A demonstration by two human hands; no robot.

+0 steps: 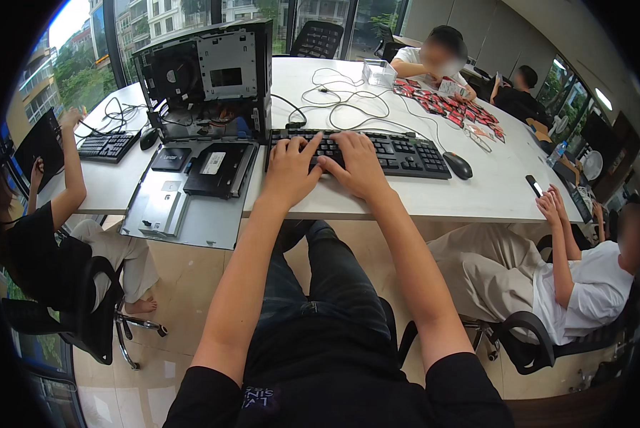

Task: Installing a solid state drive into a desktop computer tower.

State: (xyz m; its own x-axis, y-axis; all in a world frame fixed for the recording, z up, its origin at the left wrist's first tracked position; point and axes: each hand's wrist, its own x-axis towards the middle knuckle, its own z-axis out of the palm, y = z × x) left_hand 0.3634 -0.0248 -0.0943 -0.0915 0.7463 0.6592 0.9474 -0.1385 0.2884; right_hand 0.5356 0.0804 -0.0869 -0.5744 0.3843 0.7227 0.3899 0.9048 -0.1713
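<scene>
My left hand (293,168) rests on the left part of a black computer keyboard (405,155), fingers spread over the keys. Beside it, my right hand (357,163) lies on the middle keys, and the two thumbs nearly meet. Neither hand grips anything. A black wired mouse (457,165) sits right of the keyboard. To the left stands an opened desktop computer case (226,59) with its inside showing. In front of it a metal side panel (213,219) juts past the table edge, carrying a black drive caddy (215,168), a Lexar solid-state drive (170,159) and a silver metal box (162,214).
Loose cables (347,101) cross the white table (298,75) behind the keyboard. A clear box (379,72) and red packets (454,107) lie farther back by a seated person. Other people sit close on both sides. A second keyboard (108,145) and mouse (149,138) are at left.
</scene>
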